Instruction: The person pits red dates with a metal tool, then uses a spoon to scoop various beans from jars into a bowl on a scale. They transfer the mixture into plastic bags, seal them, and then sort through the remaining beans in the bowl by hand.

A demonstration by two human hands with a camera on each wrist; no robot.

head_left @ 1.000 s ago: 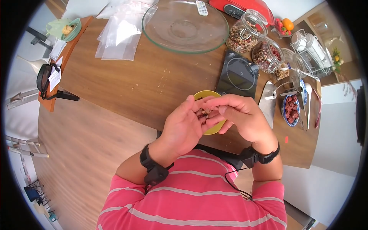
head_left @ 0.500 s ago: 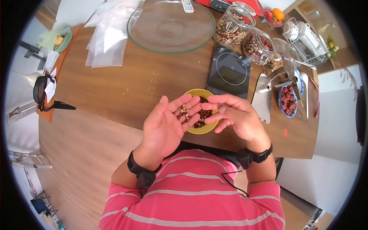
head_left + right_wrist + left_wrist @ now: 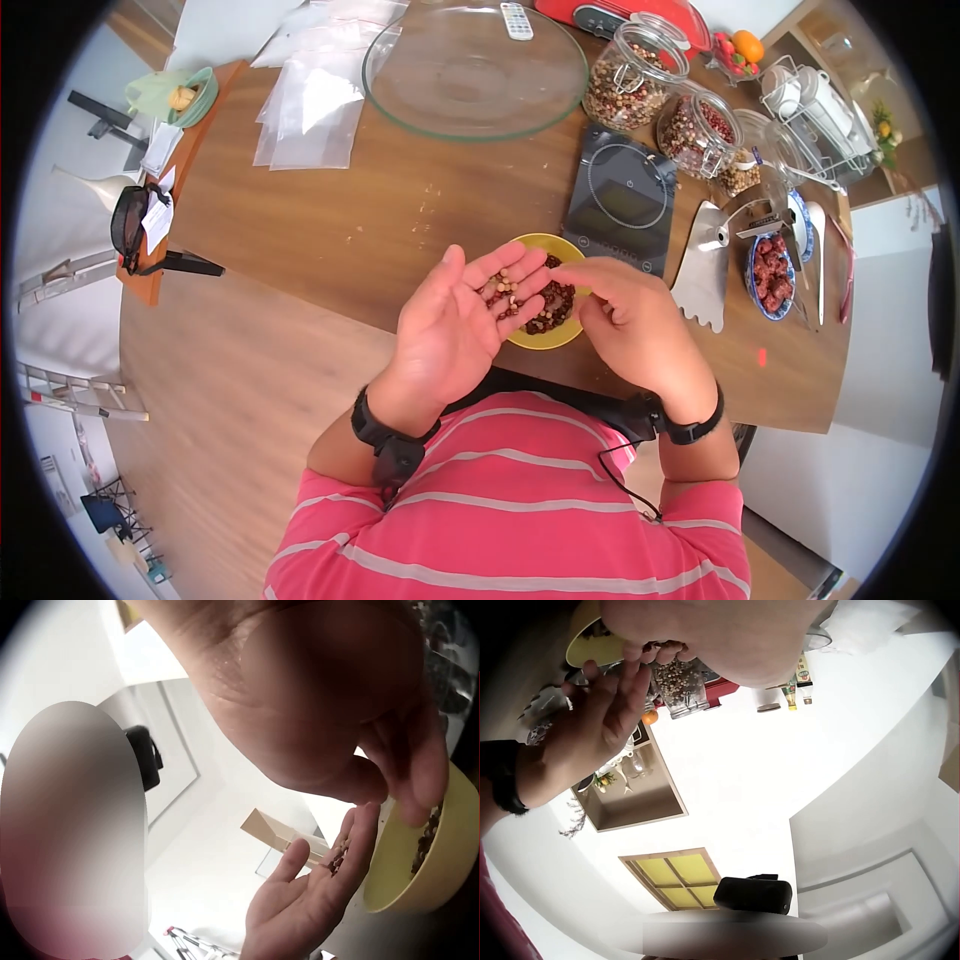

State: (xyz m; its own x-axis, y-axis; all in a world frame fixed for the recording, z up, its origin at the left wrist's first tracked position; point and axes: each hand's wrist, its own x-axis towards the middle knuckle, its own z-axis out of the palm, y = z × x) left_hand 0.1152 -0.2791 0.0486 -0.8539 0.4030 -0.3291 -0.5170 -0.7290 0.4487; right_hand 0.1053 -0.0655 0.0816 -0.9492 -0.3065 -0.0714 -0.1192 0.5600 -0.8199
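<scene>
Head view: left hand point(image 3: 455, 325) palm up, fingers straight and relaxed, cradling a small heap of mixed beans point(image 3: 506, 291) on fingers and palm; fingertips over near rim of yellow bowl point(image 3: 548, 338). Bowl on wooden table point(image 3: 330, 230), just in front of torso in pink striped shirt point(image 3: 510, 520), part-filled with dark red and pale beans. Right hand point(image 3: 630, 320) beside bowl on its right, back up, fingers curled down toward bowl's far right rim; whether anything pinched between fingertips, cannot tell from this view.

Right wrist view: right fingers bent over bowl edge, tips close together above the beans; contents of pinch hidden. Left palm visible beyond, open, beans lying on it.

Left wrist view: back of left hand fills top of picture, right hand point(image 3: 600, 727) reaching in beside it, beans glimpsed between them.

Surroundings, head view: black kitchen scale point(image 3: 622, 197) just beyond bowl, touching or nearly so. Metal scoop point(image 3: 703, 265) right of scale. Small patterned dish of red pieces point(image 3: 770, 275) further right. 2 glass jars of mixed beans point(image 3: 630, 85) behind scale, lids open. Large glass bowl point(image 3: 475, 65) at far edge. Clear plastic bags point(image 3: 310, 100) to its left. Sunglasses point(image 3: 128, 222) on a side ledge at left.
</scene>
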